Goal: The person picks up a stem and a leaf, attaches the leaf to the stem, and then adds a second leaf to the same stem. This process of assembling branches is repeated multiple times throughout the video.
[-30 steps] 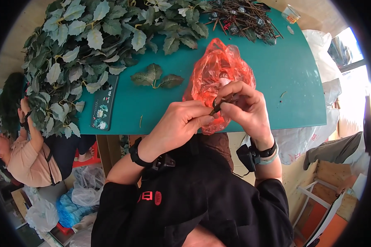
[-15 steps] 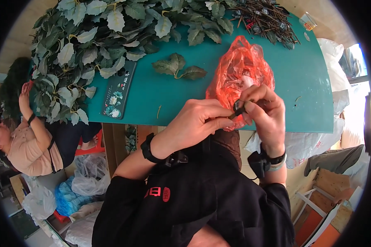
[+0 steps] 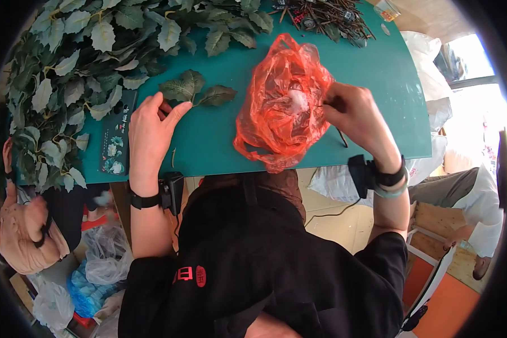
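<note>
A loose sprig of green artificial leaves (image 3: pixel 186 87) lies flat on the green table, left of a crumpled red plastic bag (image 3: pixel 281 121). My left hand (image 3: pixel 151 121) is at the sprig's near left side, thumb and forefinger apart, with the thumb tip close to its stalk. Whether the thumb touches the stalk I cannot tell. To the right of the bag, my right hand (image 3: pixel 352 112) is closed on a thin brown stem (image 3: pixel 342 137), whose lower end sticks out beneath the fingers. Something white shows through the bag.
Artificial leaf sprigs (image 3: pixel 67 84) are heaped over the table's left and far side. Brown stems with red berries (image 3: pixel 332 19) lie piled at the far right, near a small cup (image 3: pixel 387 10). A dark flowered case (image 3: pixel 115 141) lies by the heap. A person (image 3: pixel 31 225) sits at left.
My hands, together over the bag's near edge before, have parted. The left has gone left to the loose sprig; the right has moved to the bag's right side with the stem.
</note>
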A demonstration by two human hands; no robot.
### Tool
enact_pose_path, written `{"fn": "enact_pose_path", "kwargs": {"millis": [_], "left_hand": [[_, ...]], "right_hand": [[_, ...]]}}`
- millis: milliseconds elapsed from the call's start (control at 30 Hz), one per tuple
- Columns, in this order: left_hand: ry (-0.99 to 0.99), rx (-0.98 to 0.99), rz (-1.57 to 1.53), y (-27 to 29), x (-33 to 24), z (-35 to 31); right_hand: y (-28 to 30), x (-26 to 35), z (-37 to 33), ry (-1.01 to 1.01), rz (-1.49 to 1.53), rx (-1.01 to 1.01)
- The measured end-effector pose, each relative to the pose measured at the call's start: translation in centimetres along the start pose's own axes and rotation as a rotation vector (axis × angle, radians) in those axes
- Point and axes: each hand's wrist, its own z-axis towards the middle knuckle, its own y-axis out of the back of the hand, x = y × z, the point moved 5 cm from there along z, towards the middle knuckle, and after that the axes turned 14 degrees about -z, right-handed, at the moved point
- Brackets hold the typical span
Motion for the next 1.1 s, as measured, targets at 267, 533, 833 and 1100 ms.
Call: {"fn": "enact_pose_path", "kwargs": {"millis": [267,533,833,1100], "left_hand": [[0.005,0.035,-0.294,-1.2,0.9,1.2],[0.147,-0.018,-0.542,-1.5,1.0,1.0],[0.062,0.127,-0.226,-1.7,0.4,2.5],[0.059,0.106,-0.261,-2.0,1.1,4.1]], "right_hand": [[-2.0,-0.8,2.3,-0.034,-0.126,0.106],[-2.5,-1.0,2.9,-0.079,-0.117,0.178],[-1.8,-1.7,3.2,0.022,-0.049,0.214],[-1.0,-2.6,1.6,-0.112,0.481,0.391]]}}
